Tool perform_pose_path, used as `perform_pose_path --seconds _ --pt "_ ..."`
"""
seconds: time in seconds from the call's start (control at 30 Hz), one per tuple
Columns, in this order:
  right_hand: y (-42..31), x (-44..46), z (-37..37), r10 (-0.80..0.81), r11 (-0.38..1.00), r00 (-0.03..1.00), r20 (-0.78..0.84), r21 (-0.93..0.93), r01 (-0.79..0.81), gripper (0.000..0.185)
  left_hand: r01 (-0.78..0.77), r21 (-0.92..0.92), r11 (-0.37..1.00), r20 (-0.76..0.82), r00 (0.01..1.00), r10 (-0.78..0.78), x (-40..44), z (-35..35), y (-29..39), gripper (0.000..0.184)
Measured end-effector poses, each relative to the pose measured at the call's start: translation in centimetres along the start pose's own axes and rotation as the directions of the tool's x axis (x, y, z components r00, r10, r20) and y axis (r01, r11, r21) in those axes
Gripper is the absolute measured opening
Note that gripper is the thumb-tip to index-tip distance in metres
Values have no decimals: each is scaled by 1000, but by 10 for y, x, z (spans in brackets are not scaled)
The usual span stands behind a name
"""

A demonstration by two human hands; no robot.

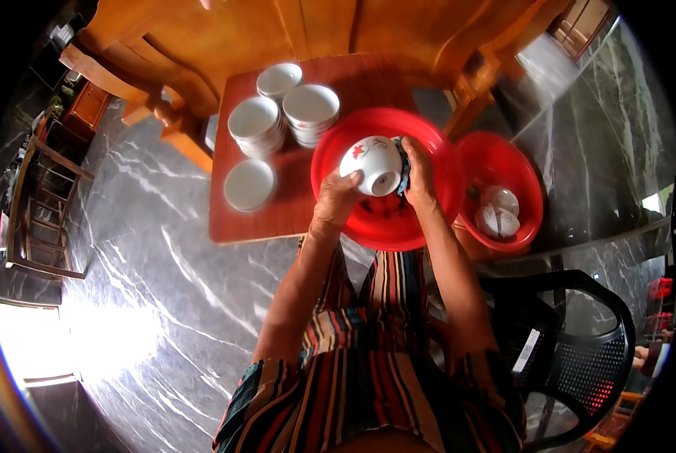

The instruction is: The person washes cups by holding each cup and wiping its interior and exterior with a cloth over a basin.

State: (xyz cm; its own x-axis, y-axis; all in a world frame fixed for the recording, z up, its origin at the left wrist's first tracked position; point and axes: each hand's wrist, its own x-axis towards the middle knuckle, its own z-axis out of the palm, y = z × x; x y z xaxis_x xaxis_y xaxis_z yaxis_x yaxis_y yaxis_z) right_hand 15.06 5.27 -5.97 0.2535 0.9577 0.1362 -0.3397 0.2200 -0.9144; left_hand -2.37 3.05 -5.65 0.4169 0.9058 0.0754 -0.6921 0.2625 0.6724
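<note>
A white bowl [370, 160] with a red flower pattern is tilted on its side above a red basin [330, 140]. My left hand [338, 195] grips its rim from the left, thumb on the outside. On the right, my right hand [419, 170] is closed round a dark blue-green cloth [403, 167] pressed against the bowl. Part of the cloth is hidden by my fingers. The basin rests at the right end of a reddish-brown table [293, 226] and has a dark pattern on its bottom.
Stacks of white bowls [253, 121] stand on the table's left half, with a single-looking bowl [250, 185] in front. A second red basin [530, 177] at right holds several bowls [499, 214]. A wooden bench [330, 30] is behind; a black chair [591, 362] stands at right.
</note>
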Motion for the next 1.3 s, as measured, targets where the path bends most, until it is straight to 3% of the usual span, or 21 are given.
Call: perform_pose_path --seconds 0.03,0.1,0.23,0.33,0.4,0.43,0.5,0.53,0.6,0.67,0.73,0.8,0.83,0.9,0.93,1.0,1.07,1.13,1.17,1.23,1.3 --pt "3 0 0 -2 1000 1000 2 2 2 26 3 -70 998 10 1000 -2 0 -2 -1 49" --pt "10 1 -3 185 957 983 0 229 -180 25 8 -139 990 24 1000 -4 0 -3 -2 51" --pt "16 3 -3 178 955 983 -31 247 -166 26 4 -215 977 -23 1000 -10 2 -2 -3 55" --pt "10 -1 0 96 987 994 -50 134 -89 26 18 -166 986 -12 1000 -20 4 -2 -4 56" --pt "4 -2 1 -77 972 995 -55 -225 63 28 21 -137 990 -11 1000 -23 5 -3 -7 56" --pt "-1 -4 2 -78 972 996 -54 -227 64 28 22 -108 994 -18 1000 -24 5 -3 -8 55" --pt "-7 -6 5 -224 881 974 32 -422 216 30 19 -79 997 -28 999 -21 5 -3 -7 55" --pt "-4 -5 4 -223 881 974 36 -421 217 30 18 -44 999 -45 999 -20 3 -1 -4 52" --pt "0 -4 7 -407 748 903 135 -519 415 33 18 -9 1000 -64 998 -18 1 2 -2 49" --pt "-5 -11 12 -346 803 930 128 -473 364 33 8 167 986 -146 989 16 1 3 -4 41" --pt "-10 -18 16 -280 852 952 124 -425 306 34 -50 207 977 -132 988 79 3 4 -8 37" --pt "-13 -20 19 -402 639 865 302 -584 501 36 -107 248 963 -115 984 139 5 3 -10 34" --pt "-15 -19 22 -398 641 866 303 -583 499 36 -106 325 940 -113 982 150 6 1 -11 32" --pt "-17 -20 27 -466 495 787 403 -619 610 33 -98 402 911 -114 981 156 5 1 -7 30" --pt "-15 -20 27 -474 478 781 406 -626 616 33 -29 533 845 -148 981 127 4 3 -2 28" --pt "-17 -20 30 -452 519 808 377 -626 582 33 44 650 759 -186 977 102 4 3 0 27" --pt "-17 -20 29 -430 559 833 348 -623 548 33 -34 495 868 -121 987 108 6 1 -6 27" --pt "-16 -19 26 -352 749 906 236 -509 424 32 -46 421 906 -113 988 103 8 1 -9 27" --pt "-15 -17 23 -351 751 907 234 -508 422 32 -59 343 938 -103 990 100 8 1 -9 27" --pt "-9 -10 15 -261 878 957 125 -381 289 29 -27 318 948 -100 993 62 5 -1 -7 28" --pt "-8 -5 8 -209 915 973 95 -332 229 27 4 293 956 -92 995 24 2 2 -3 30"
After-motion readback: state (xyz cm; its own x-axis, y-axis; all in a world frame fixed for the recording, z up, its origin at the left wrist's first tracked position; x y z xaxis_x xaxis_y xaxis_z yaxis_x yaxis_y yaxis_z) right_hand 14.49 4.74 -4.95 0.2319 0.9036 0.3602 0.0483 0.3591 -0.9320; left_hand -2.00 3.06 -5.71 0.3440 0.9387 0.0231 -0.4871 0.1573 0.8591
